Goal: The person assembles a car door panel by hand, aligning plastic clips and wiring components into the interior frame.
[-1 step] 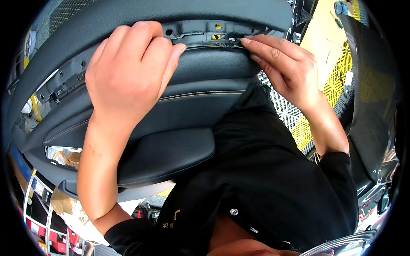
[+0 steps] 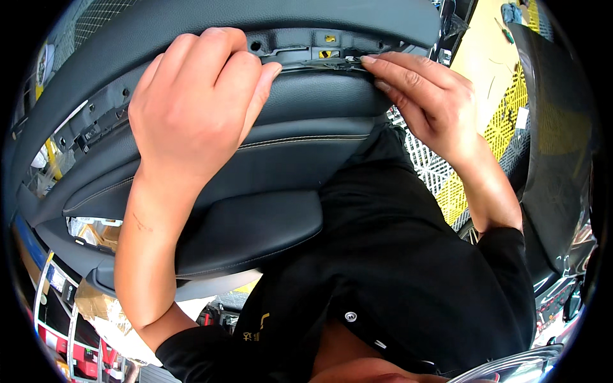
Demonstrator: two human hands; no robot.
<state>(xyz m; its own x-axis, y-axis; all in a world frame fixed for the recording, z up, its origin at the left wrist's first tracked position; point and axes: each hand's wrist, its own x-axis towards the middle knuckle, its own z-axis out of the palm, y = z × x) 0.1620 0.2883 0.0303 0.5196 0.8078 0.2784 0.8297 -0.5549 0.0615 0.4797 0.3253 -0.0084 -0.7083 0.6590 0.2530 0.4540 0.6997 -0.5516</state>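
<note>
A black leather car door panel [image 2: 325, 96] with light stitching lies tilted in front of me. Along its upper part runs a long recess, and a thin dark trim strip [image 2: 313, 65] sits at the recess's lower edge. My left hand [image 2: 191, 108] is closed over the recess, fingers curled, the strip running in under its thumb; its fingertips are hidden. At the strip's right end, my right hand [image 2: 428, 96] pinches it between thumb and fingers. Holes and small yellow patches [image 2: 329, 38] show in the recess between the hands.
A padded armrest [image 2: 255, 233] juts from the panel near my body. To the right stands a large glossy dark panel [image 2: 555, 147], beside yellow and grey floor grating [image 2: 507, 102]. A green-handled tool [image 2: 504, 30] lies far right. Cardboard and shelving [image 2: 70, 306] are at the lower left.
</note>
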